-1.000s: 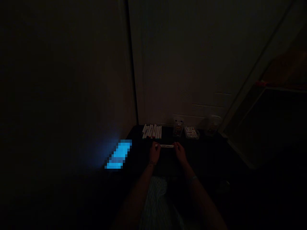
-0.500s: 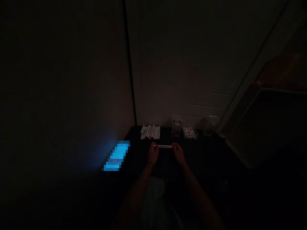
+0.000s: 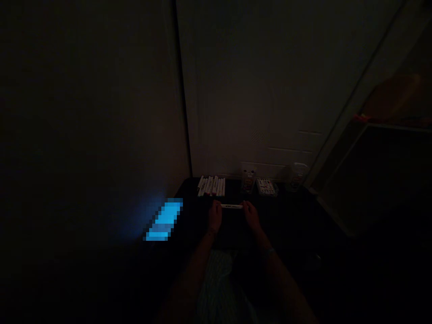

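Observation:
A white marker (image 3: 231,206) lies level between my two hands, above the dark tabletop. My left hand (image 3: 215,215) is closed on its left end, and my right hand (image 3: 250,214) grips its right end. Dark lettering runs along the barrel, too dim to read. Beyond my left hand, several white markers (image 3: 211,185) lie side by side in a row. Behind my right hand stands a clear case (image 3: 248,181), and beside it a case filled with small white pieces (image 3: 266,186). Fingertips of both hands are hard to make out in the gloom.
A bright blue pixelated screen (image 3: 164,220) glows at the left. Another clear container (image 3: 297,177) stands at the back right of the dark table (image 3: 286,220). A pale wall (image 3: 229,112) rises right behind the table, with another wall (image 3: 135,135) along the left.
My left hand has shifted very slightly on its end of the marker, covering a little more of it. My right hand and the other things stay where they were.

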`<state>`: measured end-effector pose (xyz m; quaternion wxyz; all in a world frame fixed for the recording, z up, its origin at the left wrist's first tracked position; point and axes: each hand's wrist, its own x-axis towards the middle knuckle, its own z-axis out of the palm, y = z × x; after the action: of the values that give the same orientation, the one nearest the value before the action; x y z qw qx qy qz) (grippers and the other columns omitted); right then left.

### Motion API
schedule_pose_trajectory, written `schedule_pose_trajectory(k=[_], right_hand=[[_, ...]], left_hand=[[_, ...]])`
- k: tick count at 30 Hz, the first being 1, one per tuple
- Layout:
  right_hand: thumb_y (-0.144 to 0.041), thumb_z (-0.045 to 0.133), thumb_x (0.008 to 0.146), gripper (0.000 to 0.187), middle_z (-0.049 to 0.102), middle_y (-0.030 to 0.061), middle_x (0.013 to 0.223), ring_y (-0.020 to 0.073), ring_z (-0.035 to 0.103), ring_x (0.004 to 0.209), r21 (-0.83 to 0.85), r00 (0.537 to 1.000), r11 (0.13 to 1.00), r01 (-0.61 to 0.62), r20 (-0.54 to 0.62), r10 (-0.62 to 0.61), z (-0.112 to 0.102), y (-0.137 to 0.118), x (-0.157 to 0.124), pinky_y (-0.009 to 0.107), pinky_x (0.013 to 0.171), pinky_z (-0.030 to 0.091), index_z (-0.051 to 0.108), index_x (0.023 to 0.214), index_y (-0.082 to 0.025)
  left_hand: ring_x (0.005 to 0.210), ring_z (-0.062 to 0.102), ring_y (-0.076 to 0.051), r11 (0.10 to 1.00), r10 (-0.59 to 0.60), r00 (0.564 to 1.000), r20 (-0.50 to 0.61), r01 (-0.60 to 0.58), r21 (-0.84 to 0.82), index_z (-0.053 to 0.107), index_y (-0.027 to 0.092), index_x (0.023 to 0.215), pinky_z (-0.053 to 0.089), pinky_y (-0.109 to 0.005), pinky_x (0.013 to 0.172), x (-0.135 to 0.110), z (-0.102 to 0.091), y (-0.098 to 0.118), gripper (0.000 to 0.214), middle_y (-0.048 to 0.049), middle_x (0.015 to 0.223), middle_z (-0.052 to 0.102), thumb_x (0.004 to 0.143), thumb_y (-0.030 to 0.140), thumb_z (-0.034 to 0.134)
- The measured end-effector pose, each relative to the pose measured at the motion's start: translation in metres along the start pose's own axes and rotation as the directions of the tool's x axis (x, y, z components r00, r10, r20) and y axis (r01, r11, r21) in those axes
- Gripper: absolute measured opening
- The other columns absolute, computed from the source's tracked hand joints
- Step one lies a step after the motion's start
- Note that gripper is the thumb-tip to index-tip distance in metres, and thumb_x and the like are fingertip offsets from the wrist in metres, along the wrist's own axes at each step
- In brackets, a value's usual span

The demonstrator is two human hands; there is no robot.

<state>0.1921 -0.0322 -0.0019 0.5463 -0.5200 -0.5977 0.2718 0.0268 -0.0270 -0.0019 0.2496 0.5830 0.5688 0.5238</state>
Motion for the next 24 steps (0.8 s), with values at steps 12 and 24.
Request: schedule_pose_trajectory(k=[12, 24], right_hand=[[-0.049, 0.032, 0.081, 0.041, 0.051, -0.0014, 0.06, 0.0108, 0.044, 0.057, 0.003, 1.0, 1.0, -0.009, 0.009, 0.009, 0.0006, -0.0016, -0.0001, 0.02, 0.053, 0.032, 0.057, 0.076, -0.017], [-0.049, 0.039, 0.077, 0.037, 0.049, -0.002, 0.059, 0.01, 0.043, 0.057, 0.041, 0.999, 0.999, -0.028, 0.023, 0.027, 0.0002, 0.0007, 0.0005, 0.018, 0.052, 0.033, 0.056, 0.072, -0.017]], left_hand=[[0.061, 0.052, -0.011, 0.997, 0.031, 0.999, 0.006, -0.031, -0.075, 0.048, 0.018, 0.082, 0.039, -0.021, 0.057, -0.0019, 0.0006, 0.0038, 0.021, 0.0013, 0.067, 0.055, 0.074, 0.037, 0.046], [0.058, 0.049, -0.01, 0.998, 0.031, 1.0, -0.008, -0.031, -0.049, 0.049, 0.019, 0.081, 0.037, -0.021, 0.057, 0.0001, -0.0004, 0.0004, 0.017, 0.0027, 0.063, 0.052, 0.078, 0.033, 0.04]])
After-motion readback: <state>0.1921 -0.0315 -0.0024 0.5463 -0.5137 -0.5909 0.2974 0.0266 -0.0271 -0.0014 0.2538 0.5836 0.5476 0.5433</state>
